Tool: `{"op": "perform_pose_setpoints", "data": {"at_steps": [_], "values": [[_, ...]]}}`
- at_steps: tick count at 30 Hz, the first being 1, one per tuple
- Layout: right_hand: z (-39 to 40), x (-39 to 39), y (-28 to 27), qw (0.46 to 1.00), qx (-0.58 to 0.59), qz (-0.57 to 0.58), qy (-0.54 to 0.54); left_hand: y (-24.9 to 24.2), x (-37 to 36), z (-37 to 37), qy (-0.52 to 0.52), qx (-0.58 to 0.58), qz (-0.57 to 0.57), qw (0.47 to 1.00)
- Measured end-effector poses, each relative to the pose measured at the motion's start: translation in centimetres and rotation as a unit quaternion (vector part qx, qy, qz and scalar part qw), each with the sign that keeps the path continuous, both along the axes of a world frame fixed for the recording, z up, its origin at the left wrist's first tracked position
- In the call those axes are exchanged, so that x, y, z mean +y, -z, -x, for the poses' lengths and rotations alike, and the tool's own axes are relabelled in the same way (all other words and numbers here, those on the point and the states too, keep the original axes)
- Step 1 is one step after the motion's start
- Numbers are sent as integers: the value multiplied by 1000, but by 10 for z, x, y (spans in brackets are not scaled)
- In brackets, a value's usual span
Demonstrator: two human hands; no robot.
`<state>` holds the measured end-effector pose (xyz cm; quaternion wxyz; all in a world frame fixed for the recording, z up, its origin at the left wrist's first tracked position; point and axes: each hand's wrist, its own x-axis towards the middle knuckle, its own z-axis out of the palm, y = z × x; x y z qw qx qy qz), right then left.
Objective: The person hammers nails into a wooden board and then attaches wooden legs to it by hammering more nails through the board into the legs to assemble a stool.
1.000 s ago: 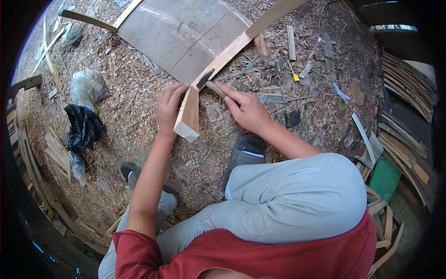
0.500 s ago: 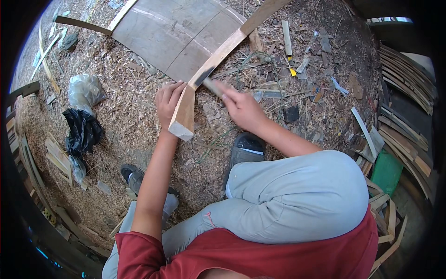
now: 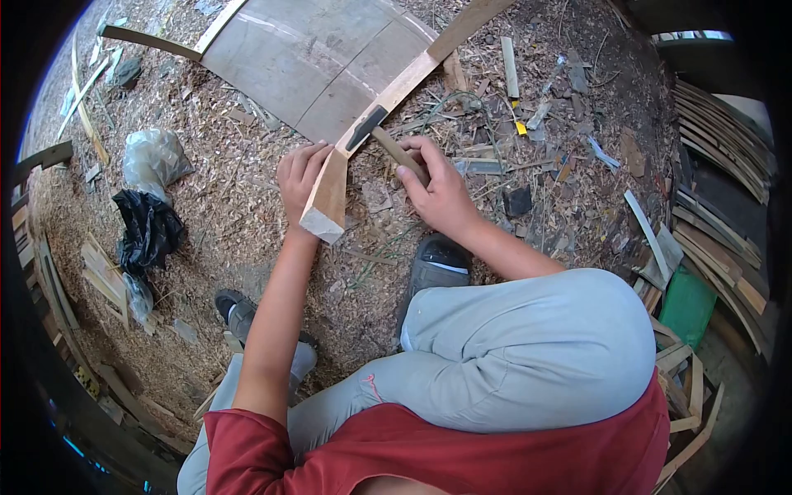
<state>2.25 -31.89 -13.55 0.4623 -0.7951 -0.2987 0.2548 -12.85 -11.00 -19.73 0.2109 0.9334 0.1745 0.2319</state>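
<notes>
My right hand (image 3: pixel 443 195) is closed around the wooden handle of a hammer (image 3: pixel 394 148). Its dark head lies over the wooden edge strip (image 3: pixel 403 82) of a grey panel (image 3: pixel 322 49), near the strip's lower end. My left hand (image 3: pixel 299 183) grips the near corner, beside a short wooden block (image 3: pixel 328 194) whose sawn end faces me. The undersides of the left fingers are hidden by the wood. I cannot make out any nail beneath the hammer head.
Wood shavings cover the ground. A clear plastic bag (image 3: pixel 154 159) and a black bag (image 3: pixel 148 228) lie left. Curved wooden strips (image 3: pixel 726 140) are stacked at right, near a green container (image 3: pixel 689 307). My sandalled foot (image 3: pixel 437 268) is just below the work.
The hammer was blurred and its head lay slightly lower; now it is sharp and higher along the strip. My right hand's fingers have shifted on the handle. My left hand stays put.
</notes>
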Motion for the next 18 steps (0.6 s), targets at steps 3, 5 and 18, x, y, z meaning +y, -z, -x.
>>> {"op": "perform_pose_setpoints", "data": {"at_steps": [3, 5, 18], "values": [[-6, -2, 1, 999, -4, -8, -44, -3, -3, 0, -8, 14, 18, 1000], [-7, -1, -4, 993, 55, 75, -68, -6, -3, -1, -18, 21, -25, 999], [6, 5, -14, 996, 52, 5, -76, 10, 0, 2, 4, 38, 45, 998]]}}
